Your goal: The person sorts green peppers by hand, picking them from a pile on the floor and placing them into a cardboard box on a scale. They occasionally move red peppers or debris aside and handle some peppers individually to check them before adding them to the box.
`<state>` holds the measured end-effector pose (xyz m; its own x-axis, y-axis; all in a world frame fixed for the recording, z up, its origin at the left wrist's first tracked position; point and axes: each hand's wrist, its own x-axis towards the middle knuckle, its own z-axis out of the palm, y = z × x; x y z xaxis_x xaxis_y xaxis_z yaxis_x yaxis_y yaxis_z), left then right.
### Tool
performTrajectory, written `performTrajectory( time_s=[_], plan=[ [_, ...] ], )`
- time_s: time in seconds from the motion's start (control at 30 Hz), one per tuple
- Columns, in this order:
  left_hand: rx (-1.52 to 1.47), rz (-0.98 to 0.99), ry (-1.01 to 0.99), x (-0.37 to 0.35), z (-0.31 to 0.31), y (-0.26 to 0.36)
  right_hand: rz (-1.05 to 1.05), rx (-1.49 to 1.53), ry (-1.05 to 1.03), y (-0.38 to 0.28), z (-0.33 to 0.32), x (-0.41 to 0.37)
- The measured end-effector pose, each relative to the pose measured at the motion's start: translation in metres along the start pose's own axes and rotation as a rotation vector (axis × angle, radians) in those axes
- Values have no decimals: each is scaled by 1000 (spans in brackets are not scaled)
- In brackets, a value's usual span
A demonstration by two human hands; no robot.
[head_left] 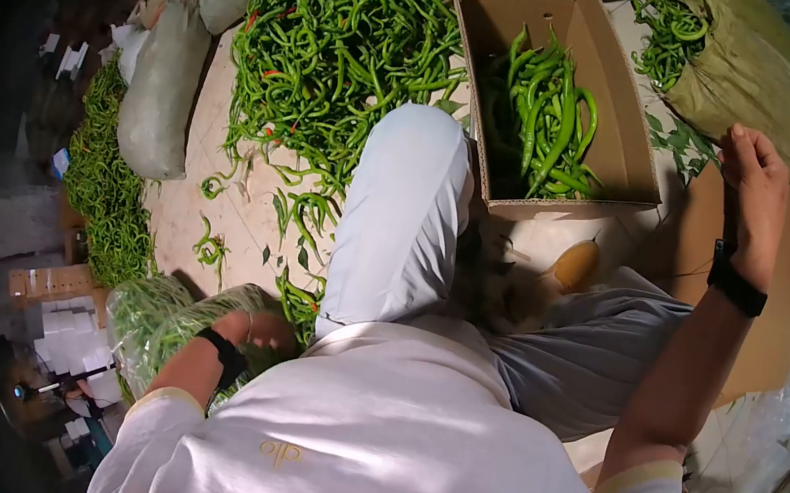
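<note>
My right hand is raised at the right, above a flat cardboard sheet and beside the yellowish sack. Its fingers are curled together and I see nothing in them. My left hand is low on the left, beside a clear plastic bag of green chillies; its fingers are in shadow and mostly hidden. In front of me stands an open cardboard box, with long green chillies lying in its near half. Left of the box spreads a big heap of green chillies, with a few red ones among them.
A yellowish sack lies at the upper right, green chillies spilling from its mouth. Filled pale sacks line the left, with another chilli heap beyond. Loose chillies and leaves dot the floor. A cardboard sheet lies at the right.
</note>
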<state>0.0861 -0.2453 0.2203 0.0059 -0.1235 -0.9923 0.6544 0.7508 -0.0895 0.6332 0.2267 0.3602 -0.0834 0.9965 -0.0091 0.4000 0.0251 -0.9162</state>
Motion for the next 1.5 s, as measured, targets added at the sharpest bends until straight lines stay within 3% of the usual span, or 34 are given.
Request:
performTrajectory(
  time_s=[0.03, 0.07, 0.1, 0.13, 0.17, 0.23, 0.27, 0.37, 0.43, 0.47, 0.5, 0.53, 0.6, 0.63, 0.67, 0.7, 0.83, 0.87, 0.9, 0.93, 0.97, 1.0, 1.07, 1.2, 1.3, 1.33, 1.4, 1.43, 1.5],
  plan=[
    [274, 60, 31, 18, -13, -9, 0, -5, -8, -2, 2, 1],
    [538, 530, 265, 21, -44, -12, -9, -23, -5, -4, 3, 2],
    [871, 903, 704, 24, -76, -14, -16, -41, 2, -7, 3, 3],
    [580, 773, 819, -15, -103, 36, -11, -44, 8, -13, 7, 2],
    [3, 589, 896, -78, -111, 109, -44, -27, 47, -22, 15, -1],
    [235, 956, 1203, -149, -153, 198, -65, -9, 92, -32, 25, 2],
    [251, 1068, 1199, -194, -155, 252, -110, -44, 110, -32, 28, 7],
    [897, 1339, 1039, -257, -156, 391, -133, -93, 111, -40, 32, 14],
    [1232, 1361, 769, -235, -161, 471, -104, -126, 126, -51, 38, 17],
    [1378, 1280, 684, -215, -161, 503, -92, -117, 143, -46, 38, 22],
    [1460, 984, 696, -196, -151, 531, -130, -159, 104, -40, 37, 28],
    [1592, 872, 676, -169, -151, 551, -167, -202, 64, -36, 36, 33],
    [1797, 501, 440, -69, -177, 589, -179, -290, 110, -43, 33, 34],
    [1858, 639, 429, -41, -178, 587, -228, -290, 115, -45, 32, 34],
    [2010, 853, 576, -59, -158, 580, -278, -290, 113, -43, 29, 34],
    [1978, 786, 646, -60, -145, 571, -425, -307, 126, -36, 27, 36],
    [1959, 631, 731, -34, -148, 582, -271, -334, 126, -36, 20, 39],
    [1957, 617, 734, -43, -152, 583, -500, -425, 131, -26, 18, 44],
    [2058, 464, 664, -63, -154, 584, -736, -513, 130, -27, 21, 46],
    [2153, 309, 594, -84, -156, 589, -753, -506, 130, -28, 20, 48],
    [2101, 534, 527, -104, -165, 591, -518, -438, 117, -32, 19, 45],
    [1873, 680, 667, -118, -176, 587, -281, -364, 104, -35, 18, 42],
    [1781, 846, 796, -163, -189, 571, -234, -246, 123, -33, 14, 40],
    [1612, 799, 698, -205, -210, 544, -133, -145, 178, -35, 8, 31],
    [1556, 1100, 671, -201, -218, 527, -301, -272, 178, -26, 3, 33],
    [1553, 1099, 679, -197, -219, 527, -308, -272, 176, -23, 4, 35],
    [1492, 918, 763, -188, -211, 537, -512, -325, 181, -21, 7, 35],
    [1505, 722, 711, -185, -206, 553, -511, -326, 181, -23, 8, 34],
    [1420, 745, 696, -152, -209, 578, -314, -262, 200, -34, 10, 31]
  ],
)
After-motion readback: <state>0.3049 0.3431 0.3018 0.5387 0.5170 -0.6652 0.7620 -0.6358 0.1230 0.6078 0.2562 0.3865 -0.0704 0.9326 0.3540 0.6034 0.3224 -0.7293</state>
